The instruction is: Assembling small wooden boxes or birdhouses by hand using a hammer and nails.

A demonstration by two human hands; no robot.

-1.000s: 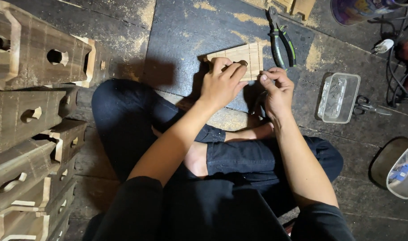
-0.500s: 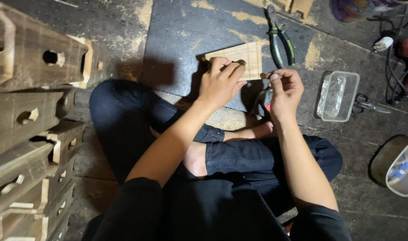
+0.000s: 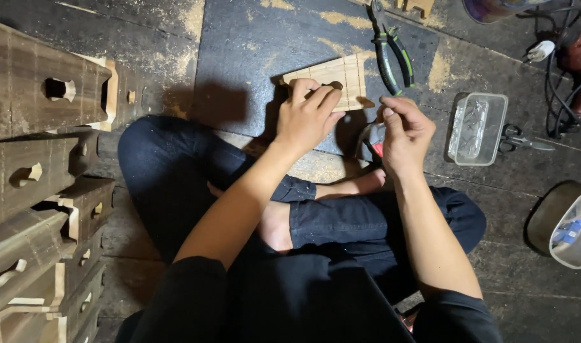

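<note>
Since the earlier frame, the right hand (image 3: 405, 130) has lifted a little away from the wooden piece (image 3: 341, 77) and now pinches something too small to identify between closed fingertips. On the left, at least five stacked wooden boxes (image 3: 42, 95) with cut holes are visible. One left hand (image 3: 310, 114) presses the wooden piece flat on the dark mat (image 3: 252, 57), fingers curled over it. Further right lie one pair of green-handled pliers (image 3: 392, 54), one clear plastic container (image 3: 478, 127) and one pair of scissors (image 3: 522, 140).
</note>
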